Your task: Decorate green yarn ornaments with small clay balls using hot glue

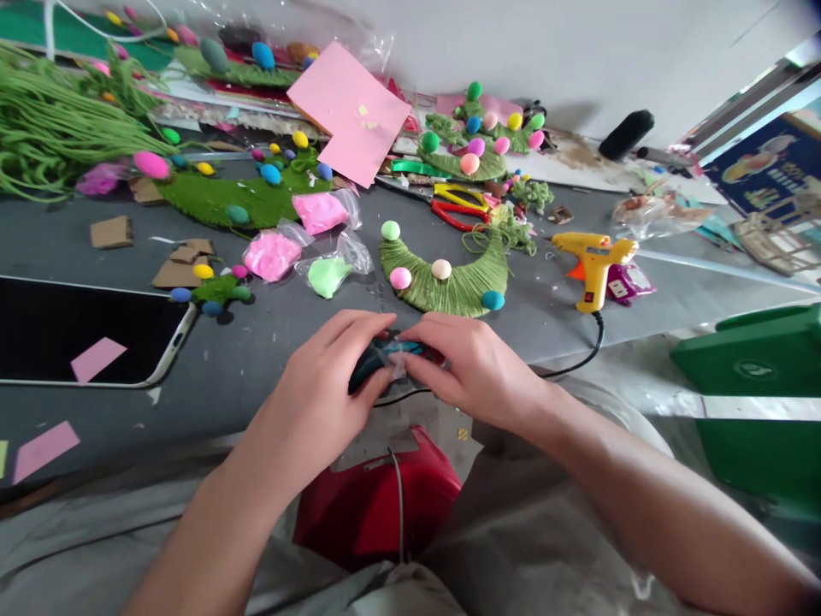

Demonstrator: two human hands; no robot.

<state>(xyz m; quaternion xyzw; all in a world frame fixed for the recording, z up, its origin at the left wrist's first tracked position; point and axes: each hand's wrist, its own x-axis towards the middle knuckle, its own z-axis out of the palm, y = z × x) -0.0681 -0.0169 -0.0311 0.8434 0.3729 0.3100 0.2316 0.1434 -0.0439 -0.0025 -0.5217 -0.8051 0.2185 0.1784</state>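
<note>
Both hands meet at the front edge of the grey table around a small plastic bag of dark teal stuff (367, 366). My left hand (333, 364) has its fingers closed round the bag's left side. At the bag's crinkled clear end, my right hand (458, 364) pinches with thumb and fingers. Part of the bag is hidden by the fingers. Just beyond lies a green yarn-wrapped crescent (442, 287) carrying several coloured balls. Left of it rest a bag of light green clay (328, 275) and two bags of pink clay (273, 257).
A yellow glue gun (593, 261) with a black cord lies at right. Red-handled scissors (458, 216) and a pink sheet (352, 111) are behind. At left are a large phone or tablet (83, 334) and green yarn (57, 111). Green bins (750, 359) stand right, a red stool-like object (378, 505) below.
</note>
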